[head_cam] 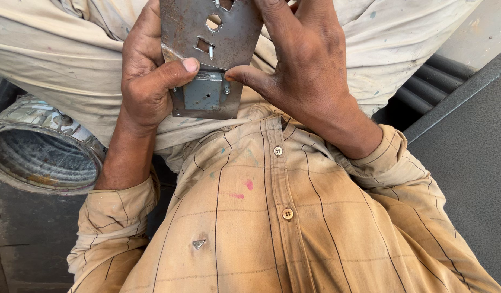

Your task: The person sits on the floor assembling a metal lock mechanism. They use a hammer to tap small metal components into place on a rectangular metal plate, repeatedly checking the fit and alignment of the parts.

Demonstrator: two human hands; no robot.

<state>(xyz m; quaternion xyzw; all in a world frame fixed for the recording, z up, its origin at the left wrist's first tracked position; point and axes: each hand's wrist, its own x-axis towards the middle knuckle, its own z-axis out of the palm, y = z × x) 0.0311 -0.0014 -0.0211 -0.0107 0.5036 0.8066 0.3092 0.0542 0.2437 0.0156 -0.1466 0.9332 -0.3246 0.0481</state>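
Note:
A flat grey metal plate [204, 32] with round and square cutouts and a small boxy lock part [202, 93] fixed near its lower end is held over my lap. My left hand [147, 76] grips its left edge, thumb pressed across the plate just above the boxy part. My right hand [304, 65] holds the right edge, thumb tip touching the plate beside a small screw [227, 90]. The plate's top runs out of the frame.
My tan checked shirt [272, 217] with paint specks fills the lower middle. A round metal drum opening [41, 154] sits at left. A dark grey metal panel [473, 163] and ribbed black bars [429, 87] lie at right.

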